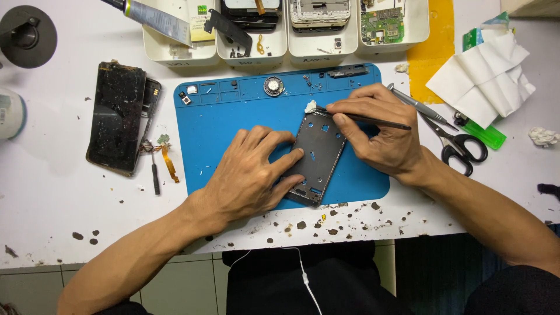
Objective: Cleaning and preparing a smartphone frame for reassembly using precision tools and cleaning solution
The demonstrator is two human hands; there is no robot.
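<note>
Black, thin and cut through with openings, the rectangular plastic phone mid-frame (318, 157) lies tilted on the blue silicone work mat (245, 111) at the middle of the frame, on the white desk (52, 192). It looks light and stiff but likely brittle at its narrow rails, so pressing flat on its broader lower part seems safest. The left hand (251, 175) does so, fingers spread wide over its left edge. The right hand (379, 128) pinches a slim black pointed tool (373, 121), tip at the frame's top corner beside a white wad (310, 107). Scissors (458, 143) lie to the right.
</note>
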